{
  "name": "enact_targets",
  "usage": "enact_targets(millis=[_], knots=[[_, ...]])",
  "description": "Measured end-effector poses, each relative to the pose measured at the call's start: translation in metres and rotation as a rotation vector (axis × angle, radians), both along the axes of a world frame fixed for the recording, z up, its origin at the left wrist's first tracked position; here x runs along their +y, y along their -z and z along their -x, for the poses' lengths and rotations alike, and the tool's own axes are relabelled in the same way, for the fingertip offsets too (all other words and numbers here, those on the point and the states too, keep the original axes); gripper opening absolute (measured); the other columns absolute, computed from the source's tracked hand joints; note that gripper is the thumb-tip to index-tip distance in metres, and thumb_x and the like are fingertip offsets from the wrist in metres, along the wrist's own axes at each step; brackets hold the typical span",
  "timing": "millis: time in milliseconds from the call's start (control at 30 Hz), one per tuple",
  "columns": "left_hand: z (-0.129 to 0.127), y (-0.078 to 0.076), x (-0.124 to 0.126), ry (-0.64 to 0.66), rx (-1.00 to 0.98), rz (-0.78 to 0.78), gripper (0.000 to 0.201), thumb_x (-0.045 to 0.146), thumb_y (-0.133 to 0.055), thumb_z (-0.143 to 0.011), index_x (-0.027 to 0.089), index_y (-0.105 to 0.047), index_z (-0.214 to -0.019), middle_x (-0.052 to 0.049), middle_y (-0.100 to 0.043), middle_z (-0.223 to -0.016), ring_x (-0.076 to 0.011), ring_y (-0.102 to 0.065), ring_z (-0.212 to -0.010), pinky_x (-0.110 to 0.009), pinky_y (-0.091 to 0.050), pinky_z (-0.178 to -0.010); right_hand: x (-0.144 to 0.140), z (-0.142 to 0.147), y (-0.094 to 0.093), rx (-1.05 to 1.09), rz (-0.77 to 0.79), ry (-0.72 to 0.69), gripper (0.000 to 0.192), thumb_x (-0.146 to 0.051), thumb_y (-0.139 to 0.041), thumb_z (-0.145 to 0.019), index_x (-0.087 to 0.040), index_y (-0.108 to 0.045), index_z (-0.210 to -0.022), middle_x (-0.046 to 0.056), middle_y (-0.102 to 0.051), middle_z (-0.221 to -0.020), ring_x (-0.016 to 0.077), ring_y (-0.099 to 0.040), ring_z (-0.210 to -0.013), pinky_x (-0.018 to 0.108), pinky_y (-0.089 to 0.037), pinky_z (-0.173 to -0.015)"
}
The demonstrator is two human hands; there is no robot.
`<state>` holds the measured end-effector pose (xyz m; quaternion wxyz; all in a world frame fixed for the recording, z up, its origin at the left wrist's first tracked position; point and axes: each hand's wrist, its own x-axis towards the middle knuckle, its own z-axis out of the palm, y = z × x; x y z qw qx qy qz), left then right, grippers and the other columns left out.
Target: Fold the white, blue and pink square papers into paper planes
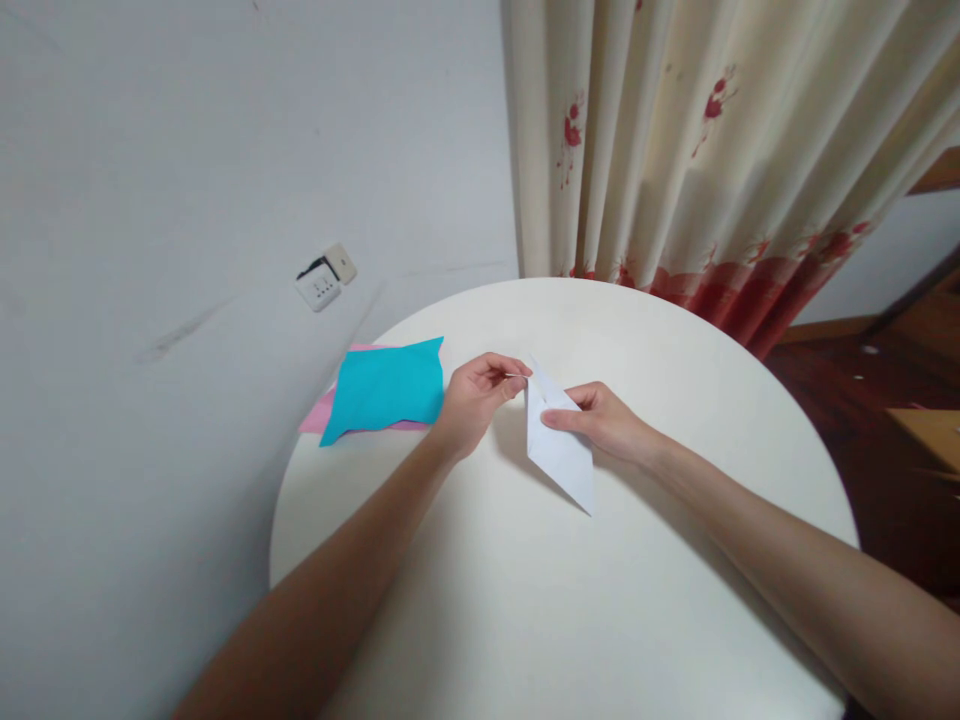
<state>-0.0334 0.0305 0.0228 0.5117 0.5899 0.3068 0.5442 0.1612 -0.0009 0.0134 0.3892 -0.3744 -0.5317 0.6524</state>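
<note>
My left hand [476, 395] pinches the upper corner of the folded white paper [559, 445], fingers closed on a thin edge, apparently to pull a flap out. My right hand [604, 420] lies on that paper, pressing it flat against the round white table [525, 600]. Left of the paper lie a blue sheet [386, 390] over a pink sheet [319, 415]. Beyond the paper hang floral curtains [697, 150]; a wall socket [324, 278] sits further left.
</note>
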Motion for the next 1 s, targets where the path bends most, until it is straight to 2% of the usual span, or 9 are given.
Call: enact_targets(millis=[200,333,467,600,767,1000], knots=[[-0.004,-0.005,-0.003,-0.042,0.068,-0.111,0.017,0.03,-0.077,-0.076,0.017,-0.067,-0.081,-0.008,-0.069,-0.102,-0.0192,-0.062,-0.1,-0.03,-0.048,-0.087,0.001,0.0,0.0,-0.043,-0.049,0.08,0.029,-0.041,-0.079,-0.068,-0.014,-0.076,-0.076,0.005,-0.071,-0.07,0.0144,-0.06,-0.057,0.025,-0.042,-0.053],[-0.007,-0.005,-0.006,-0.062,0.076,-0.08,0.019,0.032,-0.075,-0.078,0.016,-0.069,-0.087,-0.009,-0.071,-0.104,-0.0187,-0.065,-0.095,-0.031,-0.05,-0.084,0.0,0.002,-0.001,-0.081,-0.115,0.165,0.027,-0.04,-0.077,-0.07,-0.014,-0.076,-0.077,0.003,-0.069,-0.069,0.0143,-0.057,-0.056,0.025,-0.04,-0.053],[-0.011,-0.001,-0.008,-0.137,0.082,-0.021,0.022,0.034,-0.076,-0.076,0.015,-0.071,-0.087,-0.009,-0.073,-0.097,-0.0183,-0.066,-0.089,-0.032,-0.051,-0.084,-0.001,0.003,0.001,-0.14,-0.203,0.245,0.028,-0.041,-0.074,-0.072,-0.014,-0.075,-0.076,0.002,-0.064,-0.065,0.0135,-0.052,-0.054,0.025,-0.035,-0.05],[-0.014,0.002,-0.009,-0.189,0.064,0.012,0.022,0.034,-0.077,-0.075,0.015,-0.07,-0.081,-0.009,-0.074,-0.094,-0.0179,-0.067,-0.086,-0.031,-0.051,-0.083,-0.002,0.005,0.004,-0.155,-0.218,0.226,0.027,-0.041,-0.073,-0.074,-0.014,-0.073,-0.076,0.001,-0.061,-0.065,0.0129,-0.05,-0.055,0.025,-0.035,-0.05],[-0.016,0.0,-0.011,-0.234,0.0,0.058,0.029,0.032,-0.08,-0.071,0.016,-0.066,-0.091,-0.006,-0.072,-0.084,-0.0162,-0.067,-0.08,-0.03,-0.051,-0.078,-0.002,0.006,0.007,-0.165,-0.227,0.207,0.028,-0.041,-0.073,-0.074,-0.013,-0.072,-0.076,0.0,-0.06,-0.064,0.0124,-0.049,-0.055,0.024,-0.034,-0.05],[-0.018,-0.005,-0.015,-0.161,0.041,0.127,0.034,0.029,-0.082,-0.068,0.015,-0.07,-0.097,-0.001,-0.067,-0.078,-0.0127,-0.063,-0.074,-0.025,-0.049,-0.072,-0.003,0.006,0.008,-0.105,-0.168,0.165,0.03,-0.041,-0.074,-0.073,-0.012,-0.075,-0.081,0.003,-0.065,-0.068,0.0133,-0.053,-0.056,0.025,-0.037,-0.052]])
